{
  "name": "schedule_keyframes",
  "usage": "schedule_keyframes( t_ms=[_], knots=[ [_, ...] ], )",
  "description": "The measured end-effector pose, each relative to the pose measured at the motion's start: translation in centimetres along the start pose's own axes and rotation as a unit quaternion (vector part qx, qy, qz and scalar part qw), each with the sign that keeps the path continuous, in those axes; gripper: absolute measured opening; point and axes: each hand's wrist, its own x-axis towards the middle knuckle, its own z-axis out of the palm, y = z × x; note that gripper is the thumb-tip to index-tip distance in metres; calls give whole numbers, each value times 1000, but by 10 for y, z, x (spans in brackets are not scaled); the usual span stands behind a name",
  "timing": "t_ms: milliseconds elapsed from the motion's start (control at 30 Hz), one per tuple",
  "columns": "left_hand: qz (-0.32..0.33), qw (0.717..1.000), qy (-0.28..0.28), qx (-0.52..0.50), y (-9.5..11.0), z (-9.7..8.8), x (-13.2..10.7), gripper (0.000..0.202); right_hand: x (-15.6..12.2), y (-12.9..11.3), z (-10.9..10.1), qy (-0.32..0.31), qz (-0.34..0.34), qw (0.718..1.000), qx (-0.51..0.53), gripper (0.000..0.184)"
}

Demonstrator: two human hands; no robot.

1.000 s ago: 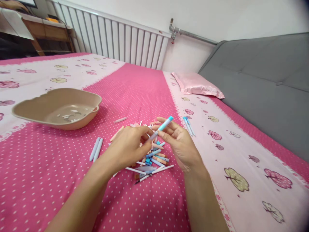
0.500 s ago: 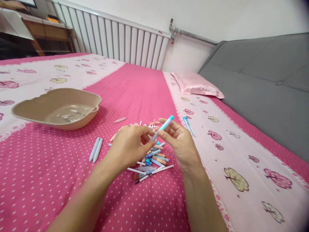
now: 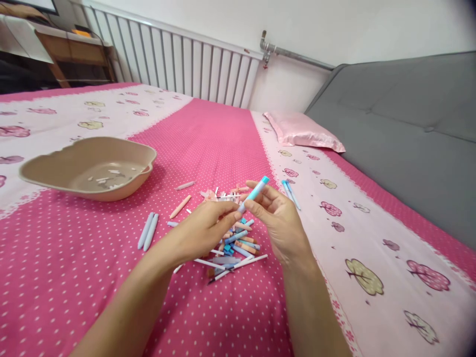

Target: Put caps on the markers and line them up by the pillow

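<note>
My right hand pinches a blue pen with its capped tip pointing up and away. My left hand is closed, its fingertips pinching the pen's lower end; what it grips there is hidden. Both hands hover just above a heap of several loose pens and pen parts in blue, orange and white on the pink dotted bedsheet.
A beige scalloped basin with small scraps inside sits at the left. Two pale blue pens lie left of the heap, two more blue pens to its right. A pink pillow, grey headboard and white radiator stand behind.
My left hand slid slightly down and back, uncovering an orange pen and parts behind it. The blue pen stays in my right hand at nearly the same tilt.
</note>
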Motion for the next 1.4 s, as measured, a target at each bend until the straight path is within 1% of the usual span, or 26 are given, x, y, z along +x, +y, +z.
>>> schedule_keyframes(
  t_ms=[100, 167, 267, 333, 400, 533, 667, 767, 967, 1200, 1300, 1400],
  knots=[
    [-8, 999, -13, -43, -2, 1, 2, 30, -1, 0, 0, -16, 3, 1000, 4, 37],
    [-15, 995, -30, -98, -4, 1, 3, 28, -1, 1, -1, -27, 9, 1000, 11, 36],
    [-6, 982, -60, -180, -4, 0, 2, 28, -2, 0, -2, -56, 20, 998, 24, 35],
    [-8, 975, -73, -207, -2, -1, 0, 27, -2, -1, -2, -78, 29, 996, 32, 34],
    [-26, 975, -76, -208, 2, -2, -1, 26, -3, -3, -3, -94, 36, 994, 35, 34],
    [-59, 978, -59, -191, 6, 0, -1, 26, -4, -4, -3, -92, 36, 995, 23, 32],
    [-80, 979, -19, -188, 5, 2, 1, 20, -4, -4, -3, -79, 32, 996, 6, 34],
    [-92, 980, 8, -177, 5, 4, 3, 16, -5, -4, -2, -75, 31, 997, 8, 32],
    [-123, 977, 52, -163, 5, 6, 5, 16, -5, -5, 0, -70, 49, 996, 19, 34],
    [-128, 976, 63, -165, 1, 9, 5, 18, -6, -5, 3, -70, 64, 995, 8, 37],
    [-132, 975, 59, -170, 3, 9, 5, 17, -7, -6, 3, -68, 68, 995, 7, 43],
    [-135, 975, 77, -161, 2, 6, 5, 15, -4, -6, -1, -44, 44, 998, -14, 47]
  ],
)
